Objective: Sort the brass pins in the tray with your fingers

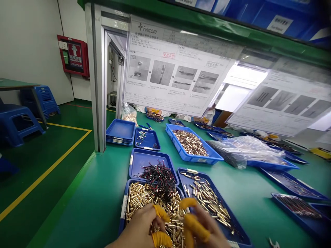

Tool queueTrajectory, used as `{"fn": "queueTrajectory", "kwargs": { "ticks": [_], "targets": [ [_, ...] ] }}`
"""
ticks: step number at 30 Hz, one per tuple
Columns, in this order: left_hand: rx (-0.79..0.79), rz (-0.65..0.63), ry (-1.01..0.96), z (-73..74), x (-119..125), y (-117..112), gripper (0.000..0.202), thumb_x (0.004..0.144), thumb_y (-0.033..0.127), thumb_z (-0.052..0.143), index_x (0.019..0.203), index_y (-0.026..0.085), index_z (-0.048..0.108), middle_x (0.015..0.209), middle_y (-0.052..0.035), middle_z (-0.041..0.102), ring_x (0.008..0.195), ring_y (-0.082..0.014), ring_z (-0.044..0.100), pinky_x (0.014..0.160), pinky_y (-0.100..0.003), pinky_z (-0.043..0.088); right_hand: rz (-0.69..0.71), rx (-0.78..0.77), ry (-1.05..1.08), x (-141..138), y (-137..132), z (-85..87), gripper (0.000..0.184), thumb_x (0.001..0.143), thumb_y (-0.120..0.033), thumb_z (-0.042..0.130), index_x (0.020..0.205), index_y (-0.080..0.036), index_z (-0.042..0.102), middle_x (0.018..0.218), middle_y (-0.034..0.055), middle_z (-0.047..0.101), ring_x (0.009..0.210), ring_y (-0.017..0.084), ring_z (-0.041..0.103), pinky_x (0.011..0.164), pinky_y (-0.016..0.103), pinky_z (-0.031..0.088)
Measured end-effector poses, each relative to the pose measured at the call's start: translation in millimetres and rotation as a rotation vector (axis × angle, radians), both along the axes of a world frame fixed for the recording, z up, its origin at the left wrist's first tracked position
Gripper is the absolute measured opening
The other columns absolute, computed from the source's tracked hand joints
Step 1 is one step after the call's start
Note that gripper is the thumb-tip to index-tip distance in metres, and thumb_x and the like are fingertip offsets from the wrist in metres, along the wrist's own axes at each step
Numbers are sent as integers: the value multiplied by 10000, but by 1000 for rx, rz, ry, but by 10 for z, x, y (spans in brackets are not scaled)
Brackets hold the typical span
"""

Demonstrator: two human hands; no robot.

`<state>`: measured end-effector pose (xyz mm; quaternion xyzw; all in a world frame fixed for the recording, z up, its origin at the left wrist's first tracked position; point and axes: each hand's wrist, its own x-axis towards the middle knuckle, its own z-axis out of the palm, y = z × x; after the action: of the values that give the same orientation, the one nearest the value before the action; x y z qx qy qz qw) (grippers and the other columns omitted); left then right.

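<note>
My left hand (144, 224), with yellow finger covers, is curled over a blue tray (123, 203) heaped with brass tubes (139, 194). Whatever lies between its fingers is too small to name. Beside it my right hand (204, 227), also in yellow finger covers and slightly blurred, has its fingers drawn together above the same heap; I cannot make out what they pinch. A bundle of thin black and red wires (159, 175) spills from the tray behind (137, 158) onto the tubes. Brass pieces with wires (207, 196) lie in the tray on the right (232, 213).
Stacked blue trays (120, 129) stand by the metal post (97, 79). Farther back is a blue bin (181, 156) of copper-coloured parts. Plastic bags (256, 148) lie at right, pliers (273, 243) near the front. Instruction sheets (170, 69) hang overhead. Other people's gloved hands (154, 112) work across the table.
</note>
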<state>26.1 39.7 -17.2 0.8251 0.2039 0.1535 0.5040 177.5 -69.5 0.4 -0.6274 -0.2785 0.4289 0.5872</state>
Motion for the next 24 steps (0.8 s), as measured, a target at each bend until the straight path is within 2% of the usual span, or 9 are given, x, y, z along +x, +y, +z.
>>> {"fn": "queueTrajectory", "kwargs": {
  "ticks": [3, 5, 7, 9, 11, 13, 15, 19, 24],
  "targets": [
    [454, -98, 82, -165, 26, 8, 346, 676, 282, 741, 953, 141, 590, 1010, -91, 590, 944, -244, 514, 790, -307, 402, -208, -154, -660, 448, -108, 179, 279, 701, -419, 581, 900, -232, 520, 468, -46, 590, 406, 158, 516, 423, 236, 344],
    [707, -122, 110, -286, 55, 1, 157, 771, 243, 665, 889, 159, 604, 973, -68, 600, 896, -216, 536, 726, -279, 403, -242, -361, -1013, 602, -75, 246, 194, 694, -354, 557, 836, -230, 510, 492, -27, 597, 411, 204, 546, 410, 269, 345],
    [862, -136, 141, -374, 85, -7, 97, 786, 246, 654, 797, 160, 612, 850, -45, 609, 809, -194, 550, 632, -245, 386, -131, -321, -1220, 553, 62, 283, 132, 748, -290, 498, 852, -219, 539, 595, 4, 633, 469, 214, 583, 453, 295, 406],
    [927, -153, 181, -411, 109, -9, 96, 781, 243, 660, 773, 158, 616, 794, -43, 612, 762, -189, 556, 577, -235, 363, 123, -192, -1305, 334, 283, 314, 180, 766, -174, 477, 906, -205, 586, 787, 45, 672, 587, 198, 625, 556, 292, 478],
    [937, -186, 220, -405, 122, -2, 103, 790, 246, 649, 813, 147, 627, 783, -65, 629, 756, -204, 562, 567, -243, 357, 357, -125, -1372, 49, 546, 346, 283, 741, -33, 459, 915, -187, 621, 985, 80, 647, 846, 196, 634, 729, 272, 490],
    [912, -220, 247, -376, 127, 12, 122, 805, 236, 630, 849, 123, 634, 785, -90, 652, 769, -217, 569, 590, -251, 363, 507, -198, -1486, -194, 804, 366, 293, 743, -6, 466, 909, -173, 640, 1027, 102, 618, 901, 214, 614, 748, 290, 492],
    [877, -240, 263, -350, 129, 27, 128, 791, 232, 649, 830, 110, 641, 772, -90, 669, 753, -208, 576, 616, -247, 367, 559, -220, -1520, -342, 1017, 356, 279, 727, 17, 472, 845, -148, 664, 960, 121, 632, 878, 242, 612, 734, 318, 495],
    [839, -216, 278, -376, 137, 48, 140, 757, 258, 686, 733, 128, 641, 667, -55, 670, 713, -195, 583, 626, -247, 355, 598, -245, -1531, -397, 1217, 304, 316, 637, 108, 456, 733, -102, 672, 859, 154, 655, 815, 253, 624, 682, 306, 504],
    [556, -60, 66, -397, 114, 52, 111, 746, 254, 689, 725, 170, 619, 747, -39, 654, 764, -195, 558, 630, -239, 329, 462, -169, -1470, -257, 986, 309, 294, 730, 56, 416, 858, -114, 619, 893, 125, 636, 793, 212, 615, 708, 301, 508]
  ]
}}
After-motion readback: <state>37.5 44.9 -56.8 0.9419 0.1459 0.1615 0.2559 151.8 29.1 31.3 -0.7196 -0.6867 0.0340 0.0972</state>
